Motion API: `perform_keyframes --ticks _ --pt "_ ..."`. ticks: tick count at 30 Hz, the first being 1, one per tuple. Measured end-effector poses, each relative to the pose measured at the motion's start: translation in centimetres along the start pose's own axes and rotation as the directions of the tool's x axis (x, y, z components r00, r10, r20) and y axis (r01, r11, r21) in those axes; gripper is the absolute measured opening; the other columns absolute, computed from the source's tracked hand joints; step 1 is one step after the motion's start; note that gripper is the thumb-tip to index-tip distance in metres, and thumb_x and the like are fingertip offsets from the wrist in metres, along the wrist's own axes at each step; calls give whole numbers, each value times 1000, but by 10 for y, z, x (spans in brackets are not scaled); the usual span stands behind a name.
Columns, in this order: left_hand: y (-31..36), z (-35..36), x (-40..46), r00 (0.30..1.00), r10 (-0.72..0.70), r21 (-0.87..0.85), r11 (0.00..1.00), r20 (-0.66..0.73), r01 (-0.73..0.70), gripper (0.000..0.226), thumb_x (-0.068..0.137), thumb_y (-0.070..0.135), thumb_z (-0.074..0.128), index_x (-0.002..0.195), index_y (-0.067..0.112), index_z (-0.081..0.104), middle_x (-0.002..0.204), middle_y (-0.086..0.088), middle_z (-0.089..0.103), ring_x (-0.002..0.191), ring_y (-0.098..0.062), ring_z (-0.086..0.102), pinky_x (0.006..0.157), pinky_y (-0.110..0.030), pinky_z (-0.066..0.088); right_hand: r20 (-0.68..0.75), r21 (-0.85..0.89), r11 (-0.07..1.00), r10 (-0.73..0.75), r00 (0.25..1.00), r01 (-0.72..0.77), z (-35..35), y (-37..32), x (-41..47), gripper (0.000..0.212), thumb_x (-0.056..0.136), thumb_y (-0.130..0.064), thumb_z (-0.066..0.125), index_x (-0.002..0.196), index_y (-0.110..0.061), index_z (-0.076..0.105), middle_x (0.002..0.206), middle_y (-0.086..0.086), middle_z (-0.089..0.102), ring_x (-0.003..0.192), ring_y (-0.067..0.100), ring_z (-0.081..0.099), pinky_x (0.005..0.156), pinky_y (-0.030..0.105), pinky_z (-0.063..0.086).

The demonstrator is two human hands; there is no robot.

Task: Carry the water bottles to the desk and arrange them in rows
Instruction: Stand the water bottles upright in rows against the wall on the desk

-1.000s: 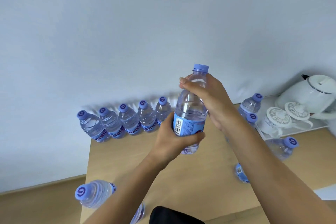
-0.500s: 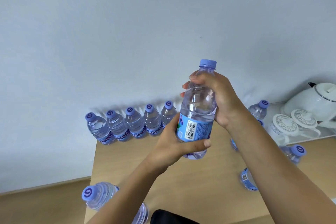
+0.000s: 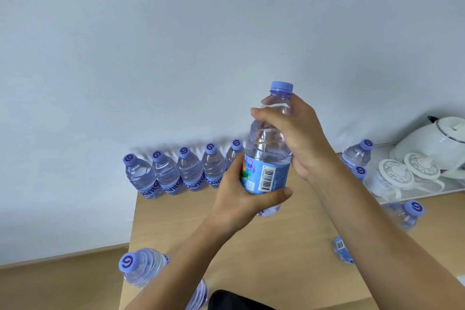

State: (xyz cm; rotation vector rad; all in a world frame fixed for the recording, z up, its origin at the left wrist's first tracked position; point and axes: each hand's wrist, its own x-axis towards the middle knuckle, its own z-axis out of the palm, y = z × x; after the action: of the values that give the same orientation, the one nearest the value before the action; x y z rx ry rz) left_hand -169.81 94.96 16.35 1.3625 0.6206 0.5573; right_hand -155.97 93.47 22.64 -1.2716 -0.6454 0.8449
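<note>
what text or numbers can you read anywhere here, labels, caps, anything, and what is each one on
"ant": part of a larger word on the labels of the bottles in the row by the wall; the rest is cut off.
Spiral mark like a "6" or "9": on the bottle caps.
Barcode with digits and fine print: on the label of the held bottle, gripped by the left hand and right hand; too small to read.
Barcode on the bottle at the right: unreadable.

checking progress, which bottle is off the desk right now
The bottle held upright by both hands, left hand and right hand; the others stand on the desk.
</note>
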Motion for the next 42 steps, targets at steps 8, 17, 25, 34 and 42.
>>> perform_keyframes --ticks 8,17,25,34,42 --pt "8 -11 -3 989 -3 -77 997 147 14 47 63 25 87 105 30 67 100 0 75 92 -17 71 79 -25 54 112 153 987 26 993 -43 0 -17 4 17 64 -8 68 79 -15 62 77 10 64 72 31 67 64 35 55" --pt "10 -7 -8 998 54 -47 997 -36 -55 50 61 19 88 104 15 64 90 0 76 80 -14 72 68 -20 54 84 -24 998 -63 994 65 10 -17 1 32 73 -20 79 101 -16 63 86 4 70 77 25 71 66 33 55" --pt "12 -10 -10 999 42 -19 999 -27 -43 55 64 10 90 110 16 61 94 0 75 81 -13 72 64 -21 55 22 -17 998 -64 998 64 17 -15 -4 31 68 -11 77 94 -17 60 68 2 65 59 21 61 58 29 52" --pt "12 -16 -11 995 -19 -119 992 93 31 47 67 6 83 109 4 62 89 -11 72 74 -20 67 63 -24 54 236 107 994 -8 972 -18 8 -21 5 28 63 -8 70 90 -15 64 85 8 71 79 30 72 79 42 59" --pt "9 -7 -8 989 43 -50 997 -141 -51 46 65 -2 87 102 14 64 89 0 76 76 -10 72 62 -18 55 -39 -60 997 -42 998 39 20 1 -2 46 66 -31 83 106 -23 61 95 5 71 84 22 72 74 39 60"
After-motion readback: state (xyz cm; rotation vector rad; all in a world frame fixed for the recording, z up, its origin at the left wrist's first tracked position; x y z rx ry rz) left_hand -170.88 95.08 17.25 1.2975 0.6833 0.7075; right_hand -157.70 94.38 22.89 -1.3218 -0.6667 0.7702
